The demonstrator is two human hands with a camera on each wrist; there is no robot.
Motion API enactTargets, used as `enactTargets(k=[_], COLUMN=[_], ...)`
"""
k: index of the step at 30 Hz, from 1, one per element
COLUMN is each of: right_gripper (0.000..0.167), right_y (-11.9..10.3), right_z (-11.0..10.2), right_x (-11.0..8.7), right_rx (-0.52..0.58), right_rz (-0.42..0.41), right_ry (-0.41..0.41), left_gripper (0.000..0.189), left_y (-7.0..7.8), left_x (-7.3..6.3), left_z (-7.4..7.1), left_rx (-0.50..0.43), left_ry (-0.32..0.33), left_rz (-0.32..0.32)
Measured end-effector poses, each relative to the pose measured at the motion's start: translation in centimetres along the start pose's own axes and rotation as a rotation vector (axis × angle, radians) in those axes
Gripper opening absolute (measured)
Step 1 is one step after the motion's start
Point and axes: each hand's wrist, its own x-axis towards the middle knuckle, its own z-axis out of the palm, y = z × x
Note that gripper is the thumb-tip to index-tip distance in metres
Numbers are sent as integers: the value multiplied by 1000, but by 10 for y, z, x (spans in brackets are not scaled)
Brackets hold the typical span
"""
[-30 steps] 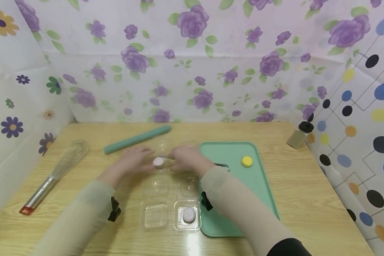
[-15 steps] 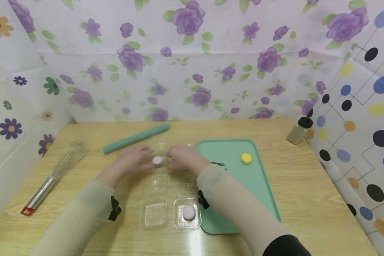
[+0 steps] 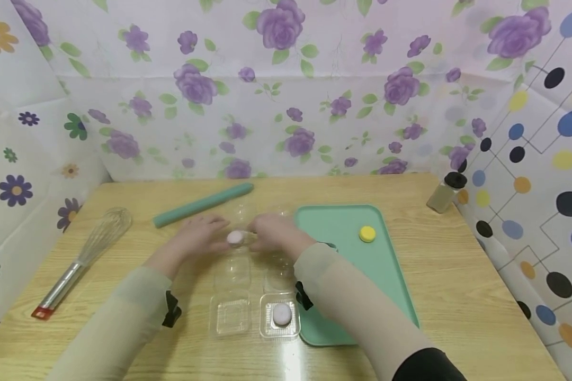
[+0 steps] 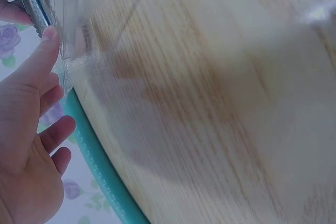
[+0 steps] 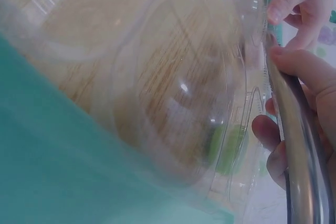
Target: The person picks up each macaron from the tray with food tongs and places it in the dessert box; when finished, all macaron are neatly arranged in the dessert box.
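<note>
In the head view, my right hand [image 3: 275, 233] holds metal tongs [image 5: 302, 145] whose tips reach a pale pink macaron [image 3: 235, 238] at a clear plastic box. Whether the tips grip the macaron is not clear. Left of it, my left hand [image 3: 195, 235] has its fingers spread and relaxed against the box's side. The left wrist view shows this hand [image 4: 31, 129] with its thumb near the box rim [image 4: 68, 61] and the tongs. A green macaron [image 5: 228, 148] sits in a neighbouring clear box. A lilac macaron [image 3: 282, 314] lies in the front right clear box [image 3: 266, 330].
A green tray [image 3: 362, 296] with a yellow macaron [image 3: 367, 234] stands on the right. Another clear box [image 3: 231, 315] lies at the front left. A green rolling pin [image 3: 202, 205] is behind, a whisk [image 3: 88, 259] at the left, a black-capped jar [image 3: 447, 192] at the back right.
The hands stay almost in place around the pink macaron. The tongs' tips and the macaron shift only slightly, and the whole head view has moved a little.
</note>
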Motion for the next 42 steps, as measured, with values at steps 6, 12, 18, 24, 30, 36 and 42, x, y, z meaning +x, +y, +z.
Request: enactTargets(k=[6, 12, 18, 24, 30, 36, 42], right_gripper=[42, 52, 54, 51, 48, 52, 51], right_y=[4, 15, 32, 54, 81, 107, 126], right_z=[1, -6, -13, -18, -15, -13, -16], right_x=[-3, -13, -26, -45, -69, -87, -108], right_rx=[46, 8, -11, 41, 54, 30, 5], right_rz=[8, 40, 63, 85, 88, 133, 163], right_ry=[7, 30, 41, 82, 103, 113, 155], left_gripper=[65, 66, 66, 66, 66, 67, 70], left_y=[1, 3, 4, 4, 2, 1, 2], left_x=[1, 0, -2, -3, -3, -4, -2], left_z=[1, 1, -1, -1, 1, 3, 1], left_rx=[8, 13, 11, 7, 5, 1, -2], left_ry=[2, 12, 6, 3, 7, 9, 1], left_rz=[-4, 4, 2, 5, 4, -3, -15])
